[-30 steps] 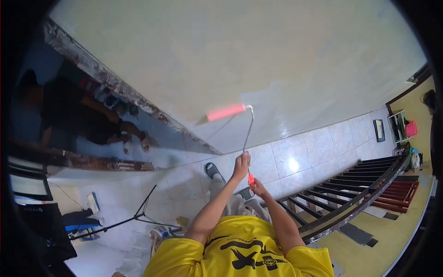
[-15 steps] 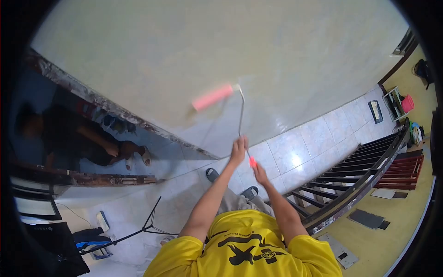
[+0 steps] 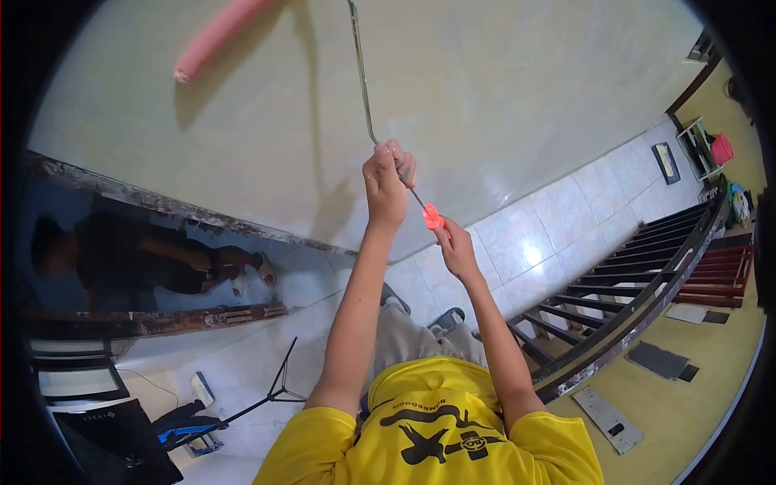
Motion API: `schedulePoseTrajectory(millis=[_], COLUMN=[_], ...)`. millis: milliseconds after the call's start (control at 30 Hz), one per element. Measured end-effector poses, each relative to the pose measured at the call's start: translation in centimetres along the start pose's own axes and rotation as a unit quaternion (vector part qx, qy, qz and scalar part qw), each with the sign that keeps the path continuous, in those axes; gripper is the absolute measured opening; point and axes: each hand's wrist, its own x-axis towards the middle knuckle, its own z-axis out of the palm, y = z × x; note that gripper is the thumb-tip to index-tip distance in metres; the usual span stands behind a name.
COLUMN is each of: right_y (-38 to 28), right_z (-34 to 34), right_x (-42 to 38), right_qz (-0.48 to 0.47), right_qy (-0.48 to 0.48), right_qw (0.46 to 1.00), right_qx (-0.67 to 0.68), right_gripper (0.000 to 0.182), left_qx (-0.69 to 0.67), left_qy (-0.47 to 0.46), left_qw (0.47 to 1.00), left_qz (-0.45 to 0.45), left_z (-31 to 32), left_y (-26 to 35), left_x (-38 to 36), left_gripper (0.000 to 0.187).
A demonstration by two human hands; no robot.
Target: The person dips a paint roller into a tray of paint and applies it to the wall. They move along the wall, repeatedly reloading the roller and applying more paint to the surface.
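A paint roller with a pink sleeve (image 3: 220, 42) is raised along the pale wall (image 3: 501, 89), its upper end cut off by the top of the view. My left hand (image 3: 390, 179) is closed round the thin metal rod (image 3: 361, 77) of its frame. Lower and to the right, my right hand (image 3: 457, 247) grips the bright red-orange handle (image 3: 433, 217). The roller's shadow falls on the wall below and right of the sleeve.
Through a doorway at left, a person (image 3: 137, 255) in dark clothing is visible. A black railing (image 3: 622, 283) curves along the right. A tripod (image 3: 279, 392) stands on the tiled floor (image 3: 517, 242) at lower left. A pink container (image 3: 721, 149) sits at far right.
Both hands have moved up, the left one farther and leftward. The roller sleeve has travelled up and left along the wall, partly out of view. Both hands keep hold of the roller.
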Motion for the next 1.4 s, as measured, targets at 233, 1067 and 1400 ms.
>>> schedulePoseTrajectory(millis=[233, 1067, 1400], right_y=[20.4, 20.0, 2.4], right_z=[-0.9, -2.9, 6.7], right_x=[-20.2, -26.5, -5.9], right_qz=[0.234, 0.286, -0.001], right_qy=[-0.202, -0.251, -0.262], right_qw=[0.949, 0.920, 0.965], right_qx=[-0.065, -0.093, -0.020], right_gripper=[0.051, 0.047, 0.032], left_qx=[0.096, -0.069, 0.130], left_qy=[0.003, 0.068, 0.199], left_qw=[0.967, 0.937, 0.971], left_qz=[-0.234, -0.336, -0.021], left_z=[-6.1, -3.9, -8.5], left_y=[-29.7, -26.0, -2.2], left_x=[-18.7, -22.0, -11.8], left_gripper=[0.049, 0.046, 0.053])
